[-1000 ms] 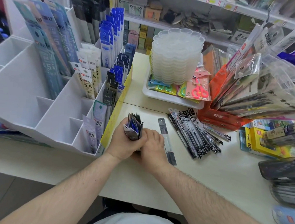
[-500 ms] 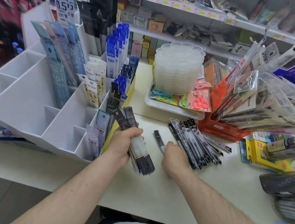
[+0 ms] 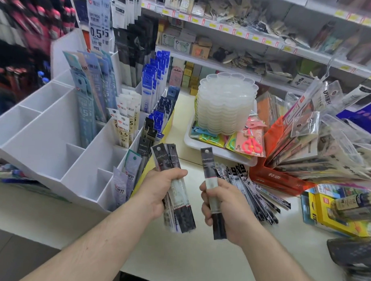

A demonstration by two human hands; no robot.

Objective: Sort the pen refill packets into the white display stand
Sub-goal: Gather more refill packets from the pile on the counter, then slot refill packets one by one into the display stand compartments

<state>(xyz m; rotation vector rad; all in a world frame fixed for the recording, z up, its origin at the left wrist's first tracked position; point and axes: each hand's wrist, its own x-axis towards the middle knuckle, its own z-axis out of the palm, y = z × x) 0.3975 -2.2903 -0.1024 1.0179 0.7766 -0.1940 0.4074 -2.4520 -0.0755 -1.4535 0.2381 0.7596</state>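
My left hand (image 3: pixel 160 189) grips a bundle of black pen refill packets (image 3: pixel 166 158), held upright just right of the white display stand (image 3: pixel 42 142). My right hand (image 3: pixel 222 203) holds a single black refill packet (image 3: pixel 207 162) upright beside it, above the counter. A fanned pile of more black refill packets (image 3: pixel 256 194) lies on the counter behind my right hand. The stand's right-hand compartments hold blue, white and black packets; its left compartments are bare.
A white tray (image 3: pixel 201 148) with stacked clear plastic dishes (image 3: pixel 226 108) and scissors packs sits behind the pile. An orange box (image 3: pixel 274 178) of bagged goods fans out to the right, a yellow box (image 3: pixel 324 212) in front of it. Shelves fill the back.
My hands have separated and lifted. My right hand picked the single packet up off the counter and raised it; my left hand has turned its bundle upright.
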